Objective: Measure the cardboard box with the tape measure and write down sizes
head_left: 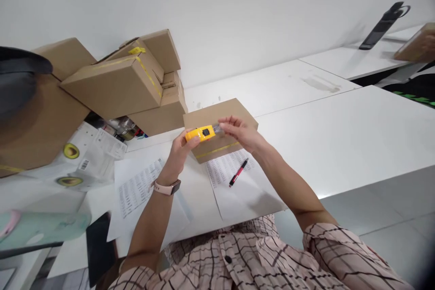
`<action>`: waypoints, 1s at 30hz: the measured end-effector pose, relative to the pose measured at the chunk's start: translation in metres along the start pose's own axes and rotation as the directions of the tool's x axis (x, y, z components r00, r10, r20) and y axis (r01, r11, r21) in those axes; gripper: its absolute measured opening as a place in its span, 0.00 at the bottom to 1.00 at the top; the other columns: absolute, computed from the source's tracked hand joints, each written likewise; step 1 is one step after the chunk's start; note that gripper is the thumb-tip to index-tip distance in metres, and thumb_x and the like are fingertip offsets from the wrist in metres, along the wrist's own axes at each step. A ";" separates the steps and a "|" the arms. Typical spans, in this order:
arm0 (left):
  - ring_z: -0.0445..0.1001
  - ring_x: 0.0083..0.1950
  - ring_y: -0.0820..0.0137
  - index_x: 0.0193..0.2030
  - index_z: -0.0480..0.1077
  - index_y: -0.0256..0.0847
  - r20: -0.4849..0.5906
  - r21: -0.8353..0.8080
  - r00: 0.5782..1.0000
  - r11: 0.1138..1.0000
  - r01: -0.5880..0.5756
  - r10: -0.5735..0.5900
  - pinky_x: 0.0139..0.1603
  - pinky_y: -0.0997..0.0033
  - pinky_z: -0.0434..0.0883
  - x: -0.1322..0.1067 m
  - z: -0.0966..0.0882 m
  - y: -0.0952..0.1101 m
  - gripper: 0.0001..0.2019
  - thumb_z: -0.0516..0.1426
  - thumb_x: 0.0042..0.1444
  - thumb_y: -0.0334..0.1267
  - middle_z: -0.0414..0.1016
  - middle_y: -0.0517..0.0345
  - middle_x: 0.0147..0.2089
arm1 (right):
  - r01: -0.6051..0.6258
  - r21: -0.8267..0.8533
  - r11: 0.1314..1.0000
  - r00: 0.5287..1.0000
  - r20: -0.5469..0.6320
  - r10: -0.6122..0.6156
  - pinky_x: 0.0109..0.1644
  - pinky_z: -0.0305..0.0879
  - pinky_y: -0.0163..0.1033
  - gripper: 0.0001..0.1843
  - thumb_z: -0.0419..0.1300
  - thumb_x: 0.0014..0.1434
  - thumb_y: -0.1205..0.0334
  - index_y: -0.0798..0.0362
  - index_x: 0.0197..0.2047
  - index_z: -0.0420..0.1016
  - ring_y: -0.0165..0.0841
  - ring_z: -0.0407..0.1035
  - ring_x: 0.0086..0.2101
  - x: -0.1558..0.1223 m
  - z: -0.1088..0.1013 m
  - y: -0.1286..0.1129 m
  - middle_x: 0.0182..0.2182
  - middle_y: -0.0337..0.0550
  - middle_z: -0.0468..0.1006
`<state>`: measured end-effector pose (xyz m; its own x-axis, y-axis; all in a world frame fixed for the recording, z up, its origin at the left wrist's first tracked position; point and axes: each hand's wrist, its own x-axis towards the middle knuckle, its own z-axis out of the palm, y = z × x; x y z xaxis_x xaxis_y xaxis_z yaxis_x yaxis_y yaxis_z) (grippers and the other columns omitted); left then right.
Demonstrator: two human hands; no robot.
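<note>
My left hand is closed round a yellow tool with a black sliding button, which looks like a tape measure. At the tool's right end, my right hand pinches a greyish, see-through piece; its exact form is unclear. Both hands are above a brown cardboard box with a yellow strip along its near side. Just in front of that box, a red and black pen lies on a printed sheet. Another printed sheet is under my left forearm.
Stacked cardboard boxes stand at the left, beside white packages with avocado pictures. A dark flat object is at the lower left. The white table stretches right. Farther off are a dark bottle and another person's hand at a box.
</note>
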<state>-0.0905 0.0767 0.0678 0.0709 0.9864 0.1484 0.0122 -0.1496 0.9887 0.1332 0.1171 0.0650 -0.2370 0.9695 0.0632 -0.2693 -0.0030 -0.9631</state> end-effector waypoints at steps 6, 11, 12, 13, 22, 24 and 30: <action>0.69 0.32 0.73 0.41 0.78 0.37 -0.308 -0.003 0.950 0.999 0.045 -0.044 0.33 0.73 0.65 0.020 -0.056 0.003 0.23 0.67 0.47 0.54 0.80 0.53 0.39 | 0.144 -0.135 0.980 0.937 -0.301 -0.179 0.32 0.61 0.36 0.08 0.68 0.50 0.59 0.52 0.29 0.75 0.26 0.59 0.26 0.065 -0.062 -0.019 0.26 0.36 0.71; 0.63 0.23 0.78 0.35 0.76 0.37 -0.425 -0.001 0.897 0.991 0.135 -0.122 0.26 0.76 0.61 0.028 -0.090 -0.013 0.23 0.68 0.42 0.55 0.76 0.59 0.30 | -0.102 -0.338 0.936 0.879 -0.471 -0.075 0.32 0.59 0.35 0.08 0.62 0.53 0.65 0.52 0.25 0.68 0.27 0.60 0.28 0.085 -0.101 0.000 0.24 0.36 0.67; 0.64 0.23 0.78 0.36 0.76 0.37 -0.424 0.004 0.896 0.989 0.149 -0.133 0.25 0.76 0.62 0.029 -0.092 -0.016 0.23 0.69 0.41 0.55 0.76 0.59 0.30 | -0.134 -0.352 0.926 0.883 -0.466 -0.049 0.32 0.60 0.36 0.06 0.62 0.53 0.65 0.52 0.26 0.69 0.28 0.62 0.28 0.085 -0.103 0.007 0.25 0.37 0.68; 0.64 0.23 0.78 0.36 0.76 0.36 -0.420 0.008 0.896 0.986 0.164 -0.146 0.25 0.76 0.62 0.030 -0.092 -0.019 0.24 0.69 0.40 0.54 0.76 0.59 0.30 | -0.157 -0.358 0.920 0.892 -0.452 -0.024 0.33 0.61 0.36 0.05 0.63 0.53 0.64 0.52 0.27 0.70 0.29 0.63 0.29 0.085 -0.103 0.013 0.26 0.38 0.70; 0.70 0.26 0.76 0.42 0.77 0.36 -0.374 0.032 0.904 0.971 0.235 -0.207 0.28 0.75 0.69 0.042 -0.087 -0.027 0.27 0.67 0.42 0.58 0.80 0.53 0.37 | -0.227 -0.390 0.893 0.899 -0.436 0.038 0.37 0.64 0.39 0.09 0.64 0.53 0.56 0.52 0.33 0.70 0.33 0.68 0.33 0.081 -0.092 0.033 0.33 0.42 0.76; 0.70 0.26 0.76 0.43 0.77 0.37 -0.367 0.032 0.905 0.970 0.242 -0.214 0.28 0.75 0.69 0.041 -0.089 -0.028 0.28 0.67 0.43 0.58 0.81 0.53 0.39 | -0.232 -0.404 0.885 0.891 -0.453 0.027 0.36 0.63 0.40 0.10 0.64 0.53 0.57 0.52 0.30 0.69 0.33 0.67 0.32 0.079 -0.091 0.032 0.31 0.42 0.74; 0.72 0.26 0.75 0.43 0.76 0.37 -0.382 0.034 0.899 0.969 0.246 -0.215 0.28 0.74 0.68 0.042 -0.087 -0.030 0.29 0.67 0.43 0.59 0.80 0.52 0.39 | -0.216 -0.445 0.869 0.884 -0.468 -0.020 0.36 0.62 0.40 0.10 0.64 0.52 0.59 0.51 0.27 0.66 0.33 0.65 0.31 0.079 -0.090 0.035 0.27 0.39 0.72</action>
<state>-0.1744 0.1283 0.0464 -0.3204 0.9447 -0.0707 0.0629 0.0956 0.9934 0.1889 0.2158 0.0127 0.2325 0.9714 -0.0473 0.2322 -0.1027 -0.9672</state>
